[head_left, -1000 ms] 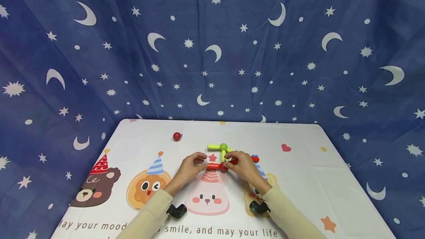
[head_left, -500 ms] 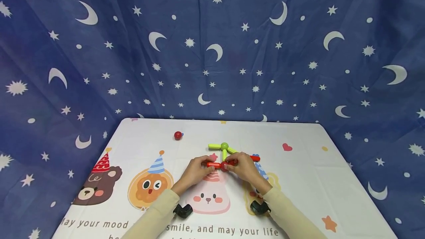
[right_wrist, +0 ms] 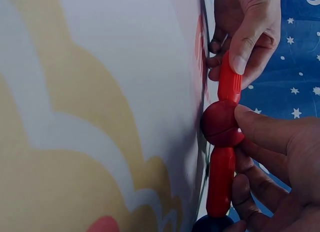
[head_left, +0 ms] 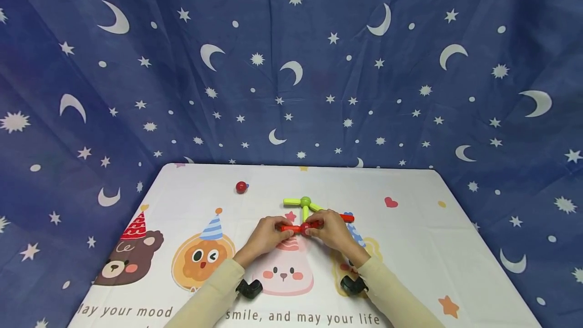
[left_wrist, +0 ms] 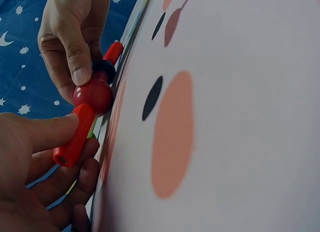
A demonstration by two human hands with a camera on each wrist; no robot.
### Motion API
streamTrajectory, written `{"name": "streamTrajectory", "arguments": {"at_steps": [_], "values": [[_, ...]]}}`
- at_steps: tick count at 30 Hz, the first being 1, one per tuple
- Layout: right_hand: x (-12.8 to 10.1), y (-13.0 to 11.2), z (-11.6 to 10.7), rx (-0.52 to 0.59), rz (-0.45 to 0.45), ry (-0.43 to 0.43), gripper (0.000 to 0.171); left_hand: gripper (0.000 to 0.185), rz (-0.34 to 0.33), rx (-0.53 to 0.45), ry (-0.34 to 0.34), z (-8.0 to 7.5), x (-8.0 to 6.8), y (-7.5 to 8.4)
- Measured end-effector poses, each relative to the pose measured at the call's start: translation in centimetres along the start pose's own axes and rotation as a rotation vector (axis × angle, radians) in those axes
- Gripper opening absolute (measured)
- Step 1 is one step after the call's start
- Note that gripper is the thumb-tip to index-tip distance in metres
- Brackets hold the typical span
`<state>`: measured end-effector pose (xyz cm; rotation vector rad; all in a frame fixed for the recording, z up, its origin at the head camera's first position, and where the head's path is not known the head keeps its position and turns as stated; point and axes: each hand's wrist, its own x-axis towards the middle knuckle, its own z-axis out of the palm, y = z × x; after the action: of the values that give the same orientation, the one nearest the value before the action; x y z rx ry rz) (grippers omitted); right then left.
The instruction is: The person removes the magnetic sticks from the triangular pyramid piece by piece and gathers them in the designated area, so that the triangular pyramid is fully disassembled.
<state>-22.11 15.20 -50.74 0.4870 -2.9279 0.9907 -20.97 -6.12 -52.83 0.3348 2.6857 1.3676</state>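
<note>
Left hand point(head_left: 266, 236) pinches a red rod point(head_left: 288, 228) at nine o'clock of the red ball point(head_left: 303, 228) gripped by the right hand point(head_left: 334, 230); seating the rod squarely looks key.

Lone red ball point(head_left: 241, 187) on cartoon tablecloth point(head_left: 410, 247); starry blue backdrop point(head_left: 291, 65) behind.

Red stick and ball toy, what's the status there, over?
Left hand pinches red stick. Right hand holds red ball; stick meets ball. Nothing in the way; green pieces just behind.
</note>
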Motion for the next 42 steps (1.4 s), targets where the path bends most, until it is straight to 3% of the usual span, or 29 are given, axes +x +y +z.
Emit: {"name": "streamTrajectory", "arguments": {"at_steps": [11,16,22,34,42], "values": [[0.1,0.0,-0.1,0.011,0.019,0.0,0.023,0.021,0.031,0.017,-0.005,0.1,-0.3,0.1],[0.2,0.0,-0.2,0.018,0.026,0.0,0.025,0.022,0.056,-0.011,-0.015,-0.6,-0.6,0.2],[0.3,0.0,-0.4,0.035,0.044,-0.008,0.025,0.02,0.023,-0.069,0.023,-2.1,-1.1,-0.2],[0.4,-0.2,-0.1,0.054,0.086,-0.032,0.027,0.023,-0.05,-0.054,0.133,-5.3,-1.1,-1.8],[0.0,-0.1,0.2,0.042,0.064,-0.021,0.026,0.023,-0.082,-0.041,0.143,-6.7,-1.0,-3.3]]}}
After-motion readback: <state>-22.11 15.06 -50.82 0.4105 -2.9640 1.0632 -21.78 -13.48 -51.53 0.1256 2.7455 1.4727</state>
